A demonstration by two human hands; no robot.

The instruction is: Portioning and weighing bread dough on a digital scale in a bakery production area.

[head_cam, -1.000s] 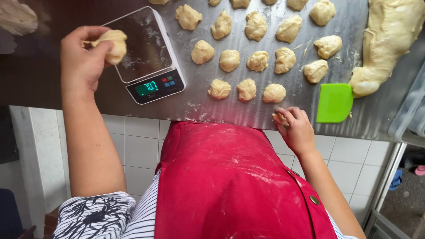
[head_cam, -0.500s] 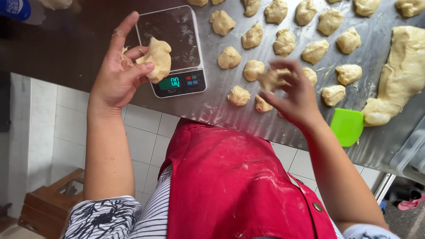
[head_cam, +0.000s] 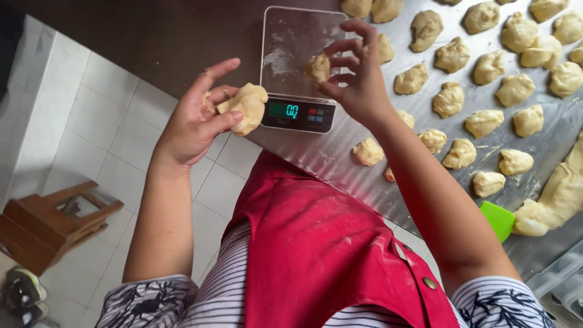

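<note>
Since earlier, a small dough bit [head_cam: 318, 67] is being carried over the scale [head_cam: 300, 67], pinched by the right hand [head_cam: 358, 82]; the left hand [head_cam: 194, 121] is gripping a lump [head_cam: 246, 106]. Centred, gentle placement is being favoured.

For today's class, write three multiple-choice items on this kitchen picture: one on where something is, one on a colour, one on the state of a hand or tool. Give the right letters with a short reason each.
1. Where is the small dough piece held by the right hand?
A. Above the scale platform
B. On the floor tiles
C. On the wooden stool

2. What colour is the scraper at the edge of the metal table?
A. Red
B. Green
C. Black

3. What is the state of the left hand?
A. Empty and flat on the table
B. Holding a lump of dough
C. Gripping the scraper

Answers: 1 A, the fingertips pinch the piece over the digital scale. 2 B, the plastic blade is bright green. 3 B, thumb and fingers hold the larger dough lump beside the scale.
</note>
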